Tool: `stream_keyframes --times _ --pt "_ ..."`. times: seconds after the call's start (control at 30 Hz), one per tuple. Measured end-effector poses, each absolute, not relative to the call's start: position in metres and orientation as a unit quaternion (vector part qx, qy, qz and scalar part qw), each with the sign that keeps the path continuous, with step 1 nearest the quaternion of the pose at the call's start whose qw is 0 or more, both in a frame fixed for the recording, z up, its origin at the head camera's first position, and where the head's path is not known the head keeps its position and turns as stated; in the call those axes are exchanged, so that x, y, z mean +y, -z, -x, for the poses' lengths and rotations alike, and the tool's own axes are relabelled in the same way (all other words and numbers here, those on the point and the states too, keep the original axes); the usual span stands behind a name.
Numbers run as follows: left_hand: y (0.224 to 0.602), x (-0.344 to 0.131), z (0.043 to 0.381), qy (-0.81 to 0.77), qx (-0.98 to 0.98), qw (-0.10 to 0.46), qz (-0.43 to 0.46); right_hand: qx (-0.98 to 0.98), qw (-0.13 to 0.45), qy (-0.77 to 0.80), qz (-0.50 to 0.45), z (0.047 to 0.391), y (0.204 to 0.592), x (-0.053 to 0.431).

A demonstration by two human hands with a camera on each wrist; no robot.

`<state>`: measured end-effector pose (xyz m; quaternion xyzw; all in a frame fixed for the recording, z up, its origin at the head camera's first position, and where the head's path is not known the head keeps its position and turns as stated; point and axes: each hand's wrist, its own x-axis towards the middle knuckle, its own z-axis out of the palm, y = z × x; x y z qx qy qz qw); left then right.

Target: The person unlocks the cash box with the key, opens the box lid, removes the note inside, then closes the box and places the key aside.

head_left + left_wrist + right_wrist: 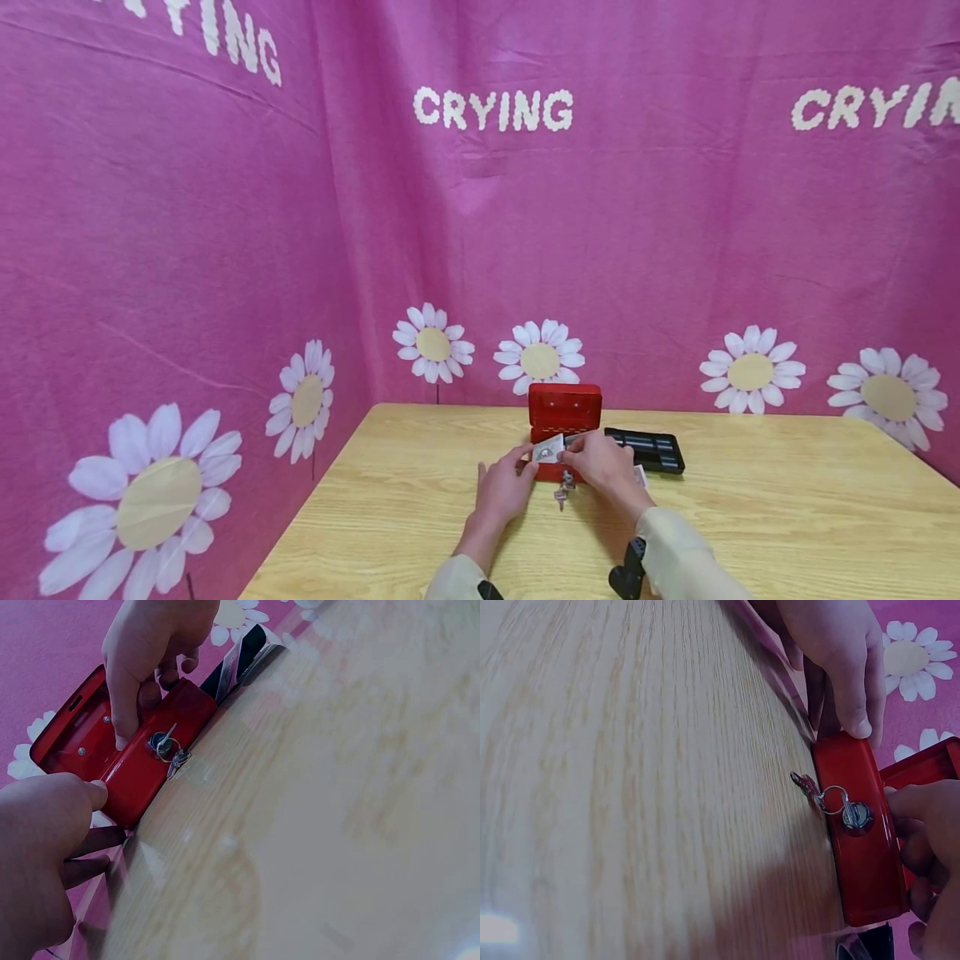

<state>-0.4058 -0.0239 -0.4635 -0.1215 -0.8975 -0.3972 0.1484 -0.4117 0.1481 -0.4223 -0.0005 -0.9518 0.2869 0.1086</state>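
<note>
A small red cash box stands on the table with its lid raised at the back. A pale printed banknote shows in its opening. My right hand reaches in from the right, its fingers bent down at the note's right edge, where it pinches the paper; the fingertips are partly hidden by the front wall in the wrist views. At the left front corner, my left hand grips the box, thumb at the top edge and fingers along the outer side. Keys on a ring hang from the front lock.
A black compartment tray lies on the table just right of the box. Another pale paper pokes out beside my right wrist. The wooden table meets a pink curtain with daisies behind and at the left.
</note>
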Motion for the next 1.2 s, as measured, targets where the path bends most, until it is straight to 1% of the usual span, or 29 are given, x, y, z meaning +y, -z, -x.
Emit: stream_keyframes --times 0.23,0.6,0.87,1.0,1.2 --pt "0.462 -0.023 0.404 0.400 -0.897 0.143 0.119 -0.948 0.105 -0.301 0.013 0.410 0.425 0.148" --pt "0.463 -0.022 0.405 0.401 -0.897 0.142 0.119 -0.930 0.130 -0.343 0.013 0.407 0.428 0.148" --pt "0.464 -0.023 0.406 0.401 -0.896 0.148 0.122 -0.918 0.168 -0.358 0.011 0.399 0.424 0.149" --pt "0.463 -0.023 0.406 0.404 -0.895 0.143 0.120 -0.911 0.167 -0.376 0.011 0.394 0.419 0.151" --pt "0.463 -0.024 0.406 0.403 -0.895 0.151 0.121 -0.900 0.173 -0.399 0.011 0.388 0.416 0.157"
